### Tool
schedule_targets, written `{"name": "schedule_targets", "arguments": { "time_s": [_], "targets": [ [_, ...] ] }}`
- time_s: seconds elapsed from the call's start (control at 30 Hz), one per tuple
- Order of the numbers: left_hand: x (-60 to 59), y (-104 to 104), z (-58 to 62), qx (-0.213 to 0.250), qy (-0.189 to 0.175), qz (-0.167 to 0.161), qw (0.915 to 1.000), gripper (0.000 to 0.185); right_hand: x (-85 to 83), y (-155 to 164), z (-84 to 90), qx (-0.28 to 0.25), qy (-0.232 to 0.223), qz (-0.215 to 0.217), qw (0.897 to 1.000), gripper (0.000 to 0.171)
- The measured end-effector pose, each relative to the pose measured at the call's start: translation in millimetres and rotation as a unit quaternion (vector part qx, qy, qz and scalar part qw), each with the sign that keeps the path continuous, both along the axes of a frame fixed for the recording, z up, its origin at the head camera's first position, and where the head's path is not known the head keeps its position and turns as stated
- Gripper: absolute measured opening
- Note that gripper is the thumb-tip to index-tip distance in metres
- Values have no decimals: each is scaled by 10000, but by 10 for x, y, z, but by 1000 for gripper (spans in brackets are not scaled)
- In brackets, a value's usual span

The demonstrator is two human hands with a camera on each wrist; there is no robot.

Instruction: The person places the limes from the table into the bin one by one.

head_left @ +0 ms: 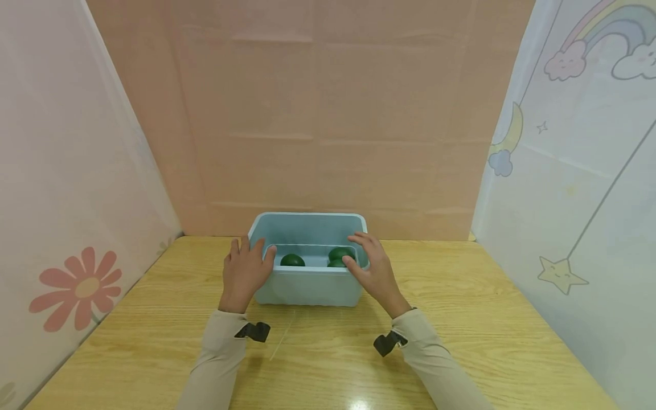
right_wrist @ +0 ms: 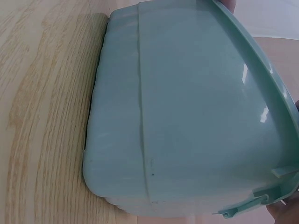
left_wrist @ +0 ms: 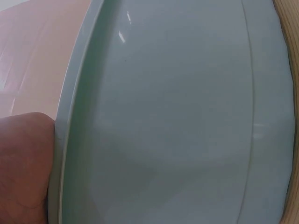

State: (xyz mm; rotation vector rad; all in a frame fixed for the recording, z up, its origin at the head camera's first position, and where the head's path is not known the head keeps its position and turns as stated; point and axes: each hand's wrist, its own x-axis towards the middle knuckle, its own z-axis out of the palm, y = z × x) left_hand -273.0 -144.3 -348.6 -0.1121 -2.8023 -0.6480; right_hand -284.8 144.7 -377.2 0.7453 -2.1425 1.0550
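Pale sleeves (head_left: 220, 353) nearest. Beyond them, a light-blue plastic bin (head_left: 307, 287) on the wooden table (head_left: 154, 330): left hand (head_left: 245, 274) and right hand (head_left: 371, 267) grip its opposite rims. Judged light, stiff, smooth-walled; rims offer best purchase. Two green fruits (head_left: 292, 260) lie inside.

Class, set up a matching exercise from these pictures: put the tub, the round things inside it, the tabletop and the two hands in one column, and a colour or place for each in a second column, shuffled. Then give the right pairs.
Column one:
1. tub
2. round things
3. table
4. left hand and right hand

Column two:
A. dark green, lying inside the tub
B. one at each end of the tub, at its rim
C. pale blue-green plastic
D. light wood grain, under the tub

Pairs: 1-C, 2-A, 3-D, 4-B
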Motion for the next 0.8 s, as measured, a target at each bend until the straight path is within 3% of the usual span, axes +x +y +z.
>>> {"name": "schedule_targets", "arguments": {
  "time_s": [0.6, 0.8],
  "targets": [
    [-3, -4, -13, -86, 441, 29, 9990, 59, 18, -16, 24, 3, -31, 3, 10000, 42],
    [9, 2, -15, -51, 744, 47, 9972, 61, 13, -22, 34, 17, -5, 11, 10000, 42]
  ]
}}
